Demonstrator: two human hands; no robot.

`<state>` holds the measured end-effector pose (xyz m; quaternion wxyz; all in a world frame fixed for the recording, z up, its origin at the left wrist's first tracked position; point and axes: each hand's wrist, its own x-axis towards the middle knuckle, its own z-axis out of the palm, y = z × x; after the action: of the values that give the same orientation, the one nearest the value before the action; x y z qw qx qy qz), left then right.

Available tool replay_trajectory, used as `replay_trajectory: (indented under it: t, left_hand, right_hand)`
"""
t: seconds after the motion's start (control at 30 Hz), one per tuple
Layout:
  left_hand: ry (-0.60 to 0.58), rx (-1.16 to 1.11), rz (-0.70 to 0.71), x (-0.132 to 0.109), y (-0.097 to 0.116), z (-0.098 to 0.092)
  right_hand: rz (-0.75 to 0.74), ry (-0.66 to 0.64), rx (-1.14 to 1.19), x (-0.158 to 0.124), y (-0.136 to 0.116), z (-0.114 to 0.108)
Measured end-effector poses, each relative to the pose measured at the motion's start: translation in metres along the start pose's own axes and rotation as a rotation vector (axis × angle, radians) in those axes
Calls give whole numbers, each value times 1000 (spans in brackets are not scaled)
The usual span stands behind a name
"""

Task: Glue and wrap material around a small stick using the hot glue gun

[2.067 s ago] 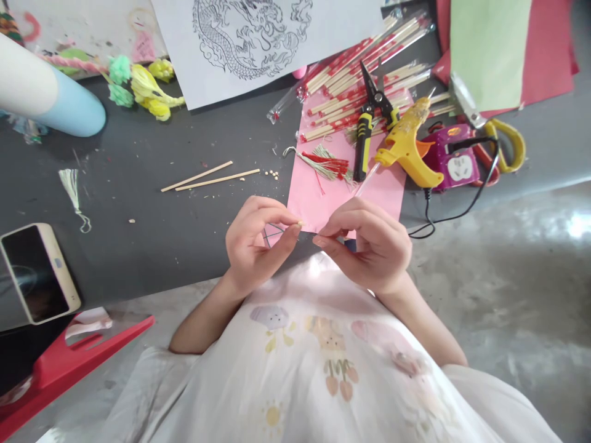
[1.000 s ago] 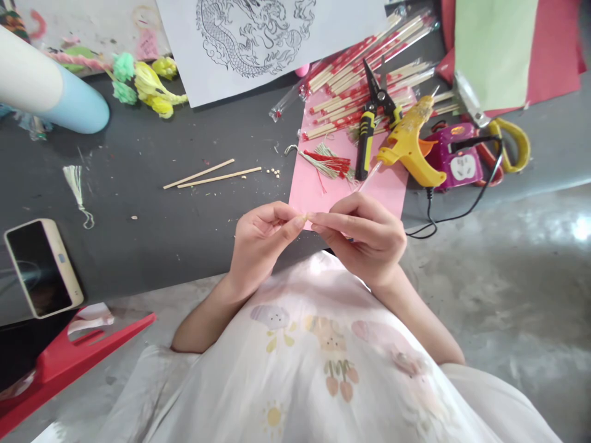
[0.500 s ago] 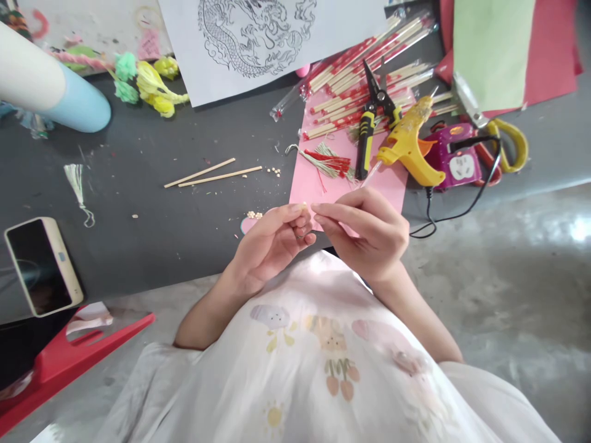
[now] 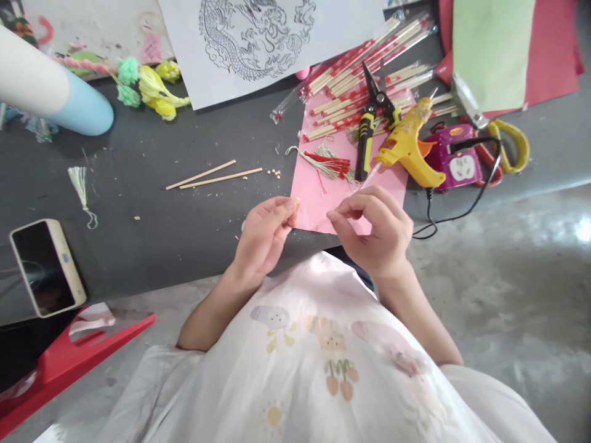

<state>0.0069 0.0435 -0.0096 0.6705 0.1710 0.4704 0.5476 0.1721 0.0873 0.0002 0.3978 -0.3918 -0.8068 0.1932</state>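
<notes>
My left hand [image 4: 265, 234] is closed in a pinch at the front of the table, with a tiny pale piece [image 4: 298, 200] showing at the fingertips. Its kind is too small to tell. To the right, my right hand [image 4: 376, 231] has thumb and forefinger pressed together over the pink paper [image 4: 309, 209]; whatever they hold, if anything, cannot be made out. The two hands are apart. Beyond my left hand lie two thin wooden sticks [image 4: 221, 178] and several small pale bits [image 4: 274, 173]. My left hand mostly hides a small round-edged item by the table edge.
Pliers [image 4: 366, 135], a yellow glue gun [image 4: 409, 147], a purple power socket [image 4: 457, 157] and scissors [image 4: 505, 144] lie at right. Wrapped chopsticks [image 4: 341, 86], tassels [image 4: 330, 163] and a dragon drawing [image 4: 258, 43] are behind. A phone [image 4: 46, 267] sits at left.
My hands have moved apart: the right shifted slightly right and the left turned inward, its fingers curling closer. The pile of pale bits beside my left hand is now covered.
</notes>
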Motion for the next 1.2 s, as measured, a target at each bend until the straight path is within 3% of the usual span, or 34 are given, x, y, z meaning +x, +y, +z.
replay_trajectory:
  t: [0.17, 0.33, 0.4, 0.6, 0.8, 0.93, 1.2]
  left_hand:
    - [184, 314, 202, 5, -4, -11]
    - [312, 938, 643, 9, 4, -17]
    - [329, 1087, 732, 10, 5, -18]
    - [319, 1297, 742, 12, 4, -22]
    - [192, 1443, 715, 14, 5, -24]
    - [88, 1402, 730, 10, 12, -19]
    - [-22, 1134, 706, -4, 20, -7]
  right_hand:
    - [145, -71, -85, -14, 17, -13]
    - [266, -33, -46, -28, 26, -24]
    - [293, -25, -28, -31, 27, -25]
    - [342, -121, -65, -29, 26, -24]
    - [273, -249, -53, -13, 21, -9]
    - [158, -287, 89, -1, 15, 0]
    - [-1, -202, 265, 9, 9, 2]
